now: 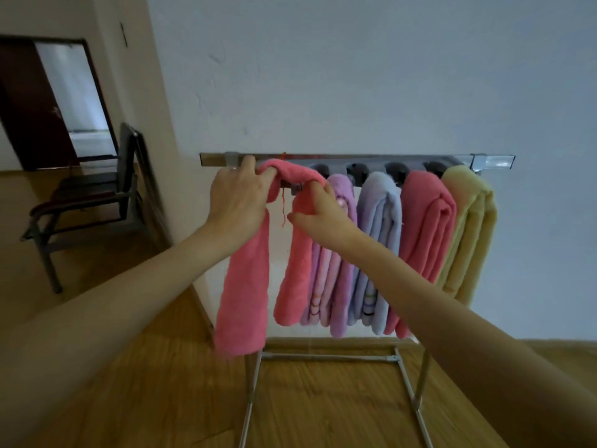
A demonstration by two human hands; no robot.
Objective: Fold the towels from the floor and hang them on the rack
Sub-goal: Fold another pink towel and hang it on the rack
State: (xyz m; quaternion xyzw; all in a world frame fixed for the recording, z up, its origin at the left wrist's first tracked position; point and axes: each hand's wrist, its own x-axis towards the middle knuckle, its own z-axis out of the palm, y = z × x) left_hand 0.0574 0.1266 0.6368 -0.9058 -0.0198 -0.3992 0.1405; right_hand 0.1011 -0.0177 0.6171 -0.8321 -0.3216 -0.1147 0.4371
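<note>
Both hands are up at the rack (491,160); the left hand (237,198) grips the top of the pink towel (245,286) where it drapes over the bar; the right hand (319,211) pinches its other fold; both ends hang down; beside it hang a purple towel (339,253), a blue towel (379,221), another pink towel (426,227) and a yellow towel (468,227); a chair (97,195) stands left on the wooden floor (323,409).

Two hands up at the rack (491,160). Left hand (237,197) and right hand (323,212) gripping a pink towel (245,286) draped over the bar at its left end. Beside it, purple (339,253), blue (379,221), pink (426,227) and yellow (468,234) towels hanging.
</note>
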